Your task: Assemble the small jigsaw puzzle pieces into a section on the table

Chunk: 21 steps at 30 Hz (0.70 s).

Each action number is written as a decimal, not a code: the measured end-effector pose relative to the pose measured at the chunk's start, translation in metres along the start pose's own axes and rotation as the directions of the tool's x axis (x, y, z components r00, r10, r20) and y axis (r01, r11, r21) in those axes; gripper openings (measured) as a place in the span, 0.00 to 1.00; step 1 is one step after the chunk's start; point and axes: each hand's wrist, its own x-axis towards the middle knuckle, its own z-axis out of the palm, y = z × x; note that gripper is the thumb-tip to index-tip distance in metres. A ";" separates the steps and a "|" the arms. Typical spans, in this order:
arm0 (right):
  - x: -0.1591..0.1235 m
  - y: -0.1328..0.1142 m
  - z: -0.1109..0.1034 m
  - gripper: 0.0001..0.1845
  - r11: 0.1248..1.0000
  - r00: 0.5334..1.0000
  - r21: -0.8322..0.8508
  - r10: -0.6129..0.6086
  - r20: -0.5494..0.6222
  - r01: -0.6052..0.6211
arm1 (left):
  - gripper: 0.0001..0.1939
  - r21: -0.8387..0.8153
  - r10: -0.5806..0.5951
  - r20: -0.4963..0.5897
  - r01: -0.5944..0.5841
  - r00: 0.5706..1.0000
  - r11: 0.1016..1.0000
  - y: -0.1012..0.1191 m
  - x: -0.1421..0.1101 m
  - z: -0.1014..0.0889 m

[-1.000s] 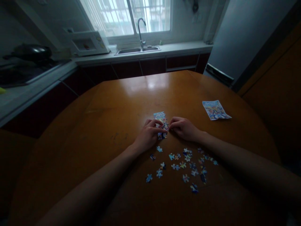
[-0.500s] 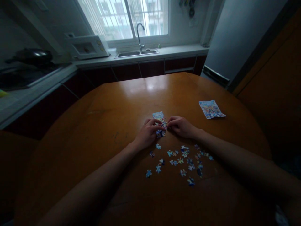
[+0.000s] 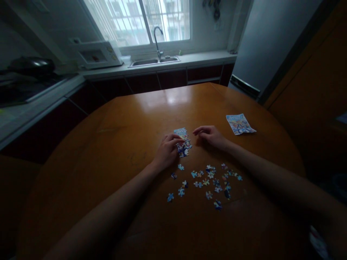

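Observation:
A partly joined jigsaw puzzle (image 3: 184, 151) lies on the wooden table, its right side jagged. My left hand (image 3: 167, 151) rests along its left side, fingers stretched over the joined pieces and partly covering them. To the right of the puzzle, apart from it, my right hand (image 3: 211, 136) hovers low over the table with its fingers apart and nothing visible in them. Closer to me several loose puzzle pieces (image 3: 210, 174) are scattered, mostly below my right hand. A few others, such as a blue piece (image 3: 170, 197), lie farther left.
A printed picture sheet (image 3: 240, 124) lies on the table (image 3: 130, 122) at the right. Beyond the table's far edge are a counter with a sink (image 3: 143, 63), a microwave (image 3: 97, 55) and a stove with a dark pan (image 3: 31, 66). A refrigerator (image 3: 260, 43) stands at the right.
My right hand has moved away from the puzzle's right edge and its fingers have parted. My left fingers have drawn back slightly, uncovering more of the puzzle. The view has shifted a little.

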 end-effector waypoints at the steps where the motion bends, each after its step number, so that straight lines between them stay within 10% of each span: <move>1: -0.003 -0.006 -0.003 0.13 1.000 0.999 -0.022 0.000 0.035 0.001 | 0.18 -0.001 -0.004 -0.001 0.004 1.000 1.000 0.000 0.000 0.000; 10: -0.090 -0.083 -0.017 0.06 0.938 0.968 -0.312 -0.079 0.238 0.153 | 0.18 -0.004 -0.002 -0.009 0.002 1.000 1.000 -0.004 0.001 0.003; 21: -0.103 -0.058 -0.037 0.06 0.879 0.995 -0.473 -0.094 -0.041 0.064 | 0.17 -0.005 0.042 -0.003 -0.042 0.999 0.999 -0.007 0.003 0.002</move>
